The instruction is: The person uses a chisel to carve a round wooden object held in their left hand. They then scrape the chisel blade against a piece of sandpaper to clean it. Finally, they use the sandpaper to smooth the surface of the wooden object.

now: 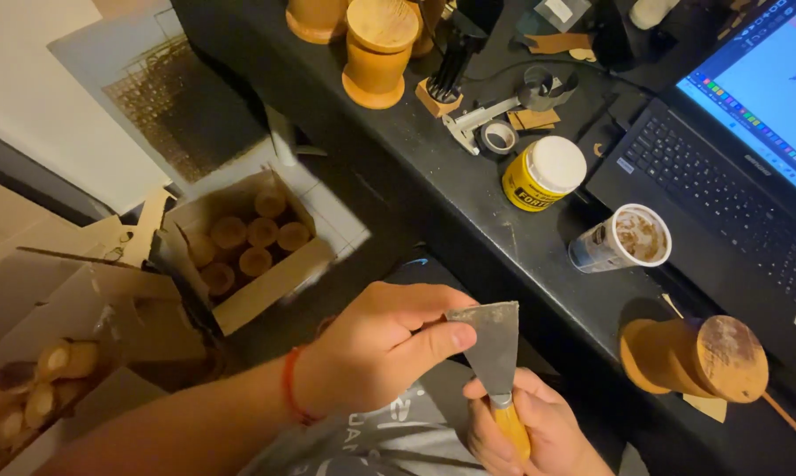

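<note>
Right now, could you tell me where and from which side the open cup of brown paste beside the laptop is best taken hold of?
Grip the paste cup around its side wall, just below the rim, coming from the near desk edge on its left. It stands upright and open, so a top grasp would put fingers in the paste. The laptop crowds its right side and the yellow jar stands behind it, so the near side looks freest.

Reference: the yellow jar (544,172) on the desk (468,220). Right of it stands the laptop (724,176); just before it, the open cup (621,238). Behind it lies the tape roll (499,136). Far left, below the desk, sits the cardboard box (239,247).
</note>
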